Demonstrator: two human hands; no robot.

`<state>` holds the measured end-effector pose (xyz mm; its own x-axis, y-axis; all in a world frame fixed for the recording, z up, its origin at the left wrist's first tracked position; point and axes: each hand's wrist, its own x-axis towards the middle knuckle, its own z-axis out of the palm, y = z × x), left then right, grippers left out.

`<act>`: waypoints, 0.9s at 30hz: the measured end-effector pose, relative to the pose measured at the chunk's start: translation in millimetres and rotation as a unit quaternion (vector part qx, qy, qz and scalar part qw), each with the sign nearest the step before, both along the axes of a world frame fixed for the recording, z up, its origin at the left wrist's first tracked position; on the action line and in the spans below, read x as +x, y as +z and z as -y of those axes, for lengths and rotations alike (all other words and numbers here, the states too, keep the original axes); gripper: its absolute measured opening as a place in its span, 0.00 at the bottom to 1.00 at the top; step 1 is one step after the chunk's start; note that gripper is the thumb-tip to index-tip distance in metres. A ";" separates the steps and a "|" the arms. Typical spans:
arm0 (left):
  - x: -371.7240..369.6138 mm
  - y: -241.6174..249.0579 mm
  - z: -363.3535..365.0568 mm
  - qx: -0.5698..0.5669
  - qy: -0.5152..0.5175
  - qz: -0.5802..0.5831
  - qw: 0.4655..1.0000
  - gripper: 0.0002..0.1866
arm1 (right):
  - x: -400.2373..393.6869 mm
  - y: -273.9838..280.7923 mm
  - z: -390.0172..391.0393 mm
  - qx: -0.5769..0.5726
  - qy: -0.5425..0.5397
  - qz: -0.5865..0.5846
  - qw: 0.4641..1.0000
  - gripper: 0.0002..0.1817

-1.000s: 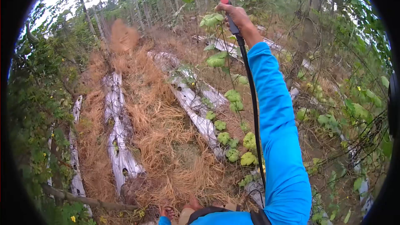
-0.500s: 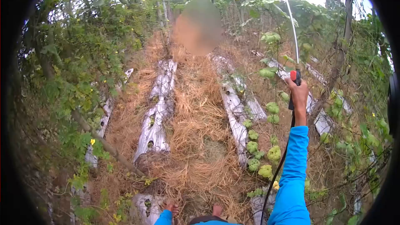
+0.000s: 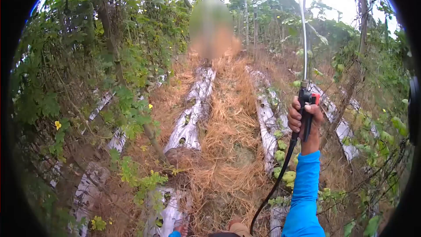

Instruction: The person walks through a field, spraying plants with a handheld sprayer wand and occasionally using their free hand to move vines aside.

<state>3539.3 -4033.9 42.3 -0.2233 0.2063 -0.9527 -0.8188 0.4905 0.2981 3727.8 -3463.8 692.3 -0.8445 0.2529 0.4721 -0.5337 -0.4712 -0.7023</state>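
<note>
My right hand [image 3: 310, 118] is wrapped round the black handle of a spray wand [image 3: 304, 46], which has a red trigger part beside my thumb. Its pale metal tube points up past the vines, and a whitish haze hangs about the upper end. From the handle a black hose [image 3: 279, 179] runs down to the bottom edge. Low in the picture, my left hand [image 3: 181, 228] hangs beside my body, partly cut off. Its fingers look loose, and nothing shows in them.
Strips of silvery plastic mulch [image 3: 188, 127] flank a straw-covered path [image 3: 232, 118]. Leafy vines with yellow flowers [image 3: 58, 125] crowd the left side. A slanting branch [image 3: 151, 137] reaches toward the path. More vines and a thin trunk [image 3: 360, 39] stand at right.
My right hand has turned, so its curled fingers now show round the handle, and sits slightly lower. The view has shifted left, with the rows appearing farther right. Haze now shows near the wand's tip.
</note>
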 end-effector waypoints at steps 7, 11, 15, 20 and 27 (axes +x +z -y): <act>91.0 1.3 55.8 -0.029 0.017 -0.026 0.999 0.16 | 35.9 -78.7 108.4 -0.056 0.044 0.026 0.997 0.17; 158.9 7.8 63.0 -0.022 0.032 -0.047 0.998 0.17 | 95.1 -157.2 163.7 -0.053 0.093 0.059 0.992 0.19; 248.0 32.4 71.8 -0.033 0.051 -0.075 0.995 0.19 | 163.1 -184.9 196.4 -0.040 0.103 0.090 0.990 0.22; 317.8 70.6 104.7 -0.086 0.095 -0.054 0.990 0.16 | 208.7 -165.1 220.7 -0.002 0.103 0.098 0.990 0.23; 347.3 29.5 163.2 -0.048 0.100 0.010 0.994 0.16 | 258.2 -158.7 286.1 0.046 0.116 0.094 0.988 0.21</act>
<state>3886.6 -4197.1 71.8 -0.2319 0.0669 -0.9704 -0.9077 0.3438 0.2406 3986.1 -3749.9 533.6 -0.9495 0.0053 0.3137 -0.2751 -0.4951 -0.8242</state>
